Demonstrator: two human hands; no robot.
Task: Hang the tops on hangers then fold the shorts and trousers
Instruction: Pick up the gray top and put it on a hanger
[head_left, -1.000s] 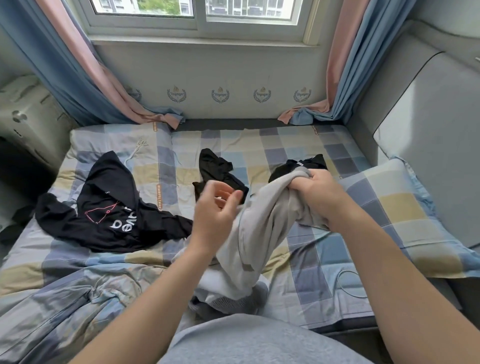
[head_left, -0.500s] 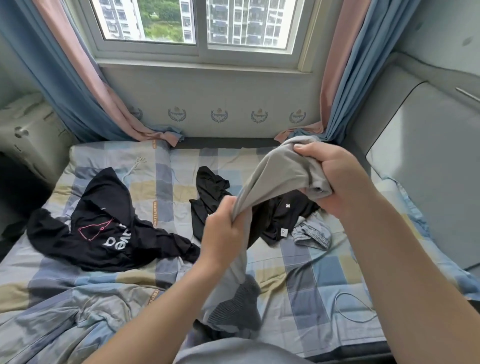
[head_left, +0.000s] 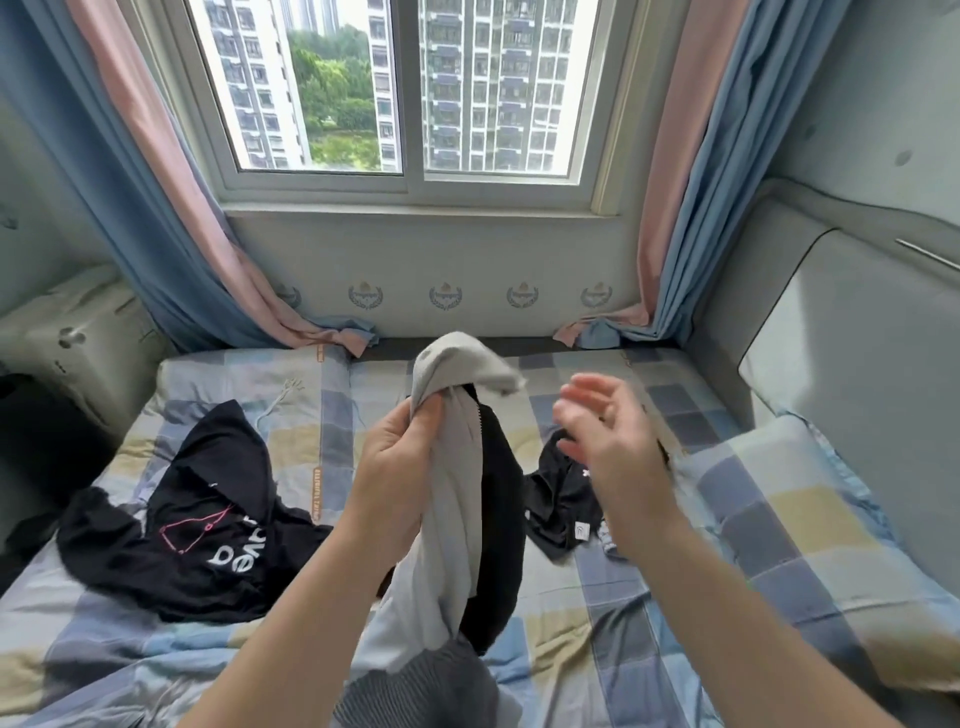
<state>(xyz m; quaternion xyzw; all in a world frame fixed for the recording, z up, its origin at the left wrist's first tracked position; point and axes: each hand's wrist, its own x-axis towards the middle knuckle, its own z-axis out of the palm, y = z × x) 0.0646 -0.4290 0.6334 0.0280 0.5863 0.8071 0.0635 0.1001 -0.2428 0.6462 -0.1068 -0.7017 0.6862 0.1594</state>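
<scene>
Head view: right hand (head_left: 608, 441) released the grey garment (head_left: 453, 499), fingers spread; left hand (head_left: 397, 467) grips it.

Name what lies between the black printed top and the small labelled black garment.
Head view: the left hand gripping a grey garment, another black garment behind it.

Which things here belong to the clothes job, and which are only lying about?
For the job: grey garment, gripped by the left hand; black printed top; black garment behind the grey one; black garment with a white label.
Only lying about: pillow; curtains; white box.
</scene>
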